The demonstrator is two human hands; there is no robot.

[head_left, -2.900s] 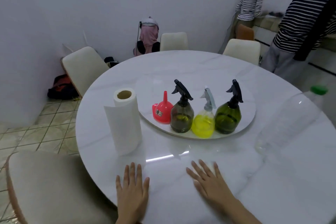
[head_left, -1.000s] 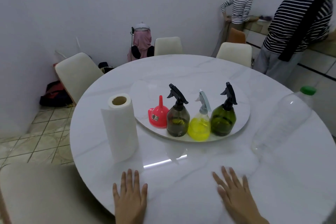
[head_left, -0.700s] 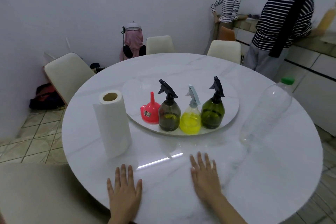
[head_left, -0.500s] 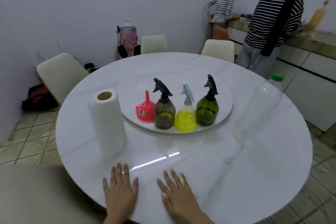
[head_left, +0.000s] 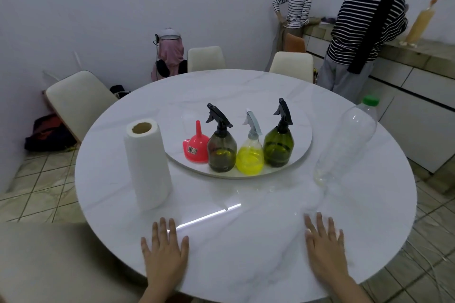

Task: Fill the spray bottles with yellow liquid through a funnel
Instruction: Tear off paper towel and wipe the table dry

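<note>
Three spray bottles stand in a row on a round white turntable (head_left: 299, 128) in the middle of the marble table: a brown one (head_left: 221, 152), a clear one holding yellow liquid (head_left: 250, 157), and a green one (head_left: 278, 146). A red funnel (head_left: 196, 146) sits upside down to their left. A large clear plastic bottle with a green cap (head_left: 347, 142) stands at the right, nearly empty. My left hand (head_left: 164, 252) and my right hand (head_left: 323, 249) lie flat on the table near its front edge, fingers straight, holding nothing.
A paper towel roll (head_left: 147, 162) stands upright left of the turntable. Cream chairs (head_left: 78, 101) ring the round table (head_left: 246, 241). Two people in striped tops (head_left: 362, 27) stand at a counter at the back right. Bags lie on the tiled floor at left.
My right hand has slid to the right across the table, away from my left hand. The view has shifted slightly; the bottles and funnel have stayed put.
</note>
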